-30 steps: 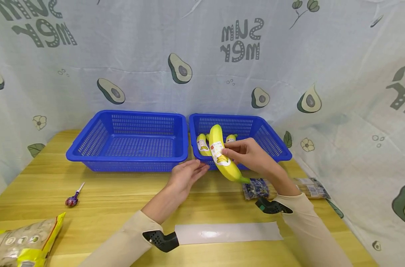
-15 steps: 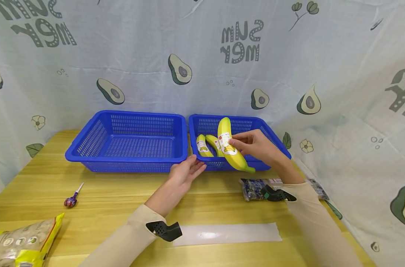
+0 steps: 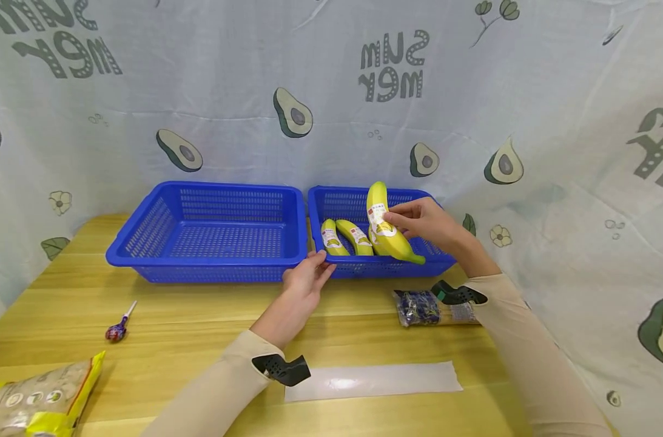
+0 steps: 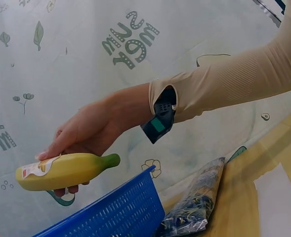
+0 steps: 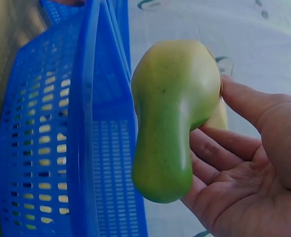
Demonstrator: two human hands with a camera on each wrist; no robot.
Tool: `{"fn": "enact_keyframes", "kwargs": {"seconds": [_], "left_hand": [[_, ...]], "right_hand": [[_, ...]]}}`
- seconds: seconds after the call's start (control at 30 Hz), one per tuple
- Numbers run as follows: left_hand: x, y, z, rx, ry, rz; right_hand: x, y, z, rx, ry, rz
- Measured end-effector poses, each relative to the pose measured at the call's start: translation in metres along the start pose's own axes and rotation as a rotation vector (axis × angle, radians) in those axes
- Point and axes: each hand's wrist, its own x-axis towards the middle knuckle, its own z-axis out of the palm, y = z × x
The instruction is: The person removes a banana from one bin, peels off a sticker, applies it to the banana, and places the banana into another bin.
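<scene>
My right hand (image 3: 429, 224) pinches a yellow banana (image 3: 383, 221) with a white label, thumb on the label side. The banana tilts above the front part of the right blue basket (image 3: 342, 260), its green stem end toward the lower right. In the right wrist view that stem end (image 5: 162, 168) faces the camera, with the basket wall alongside. Inside the basket lie a labelled banana (image 3: 332, 238) and another one (image 3: 355, 235); part of a further banana shows behind the held one. My left hand (image 3: 304, 282) holds the basket's front left corner, thumb at the rim, fingers below it.
To the left stands a larger blue basket (image 3: 227, 240) with nothing in it. A lollipop (image 3: 118, 328) and a yellow-edged bag (image 3: 44, 397) lie at the left. A clear packet (image 3: 418, 308) lies under the right forearm. A white strip (image 3: 375, 381) lies in front.
My right hand has carried the banana up and to the right, farther over the basket, uncovering the bananas inside. The left hand stays at the basket corner, shifting slightly.
</scene>
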Motion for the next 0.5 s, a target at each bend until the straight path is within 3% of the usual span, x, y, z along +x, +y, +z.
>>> {"fn": "enact_keyframes", "kwargs": {"seconds": [0.5], "left_hand": [[0.002,0.001,0.004,-0.043,0.029,-0.02]], "right_hand": [[0.035,0.022,-0.022,0.018,-0.009,0.06]]}}
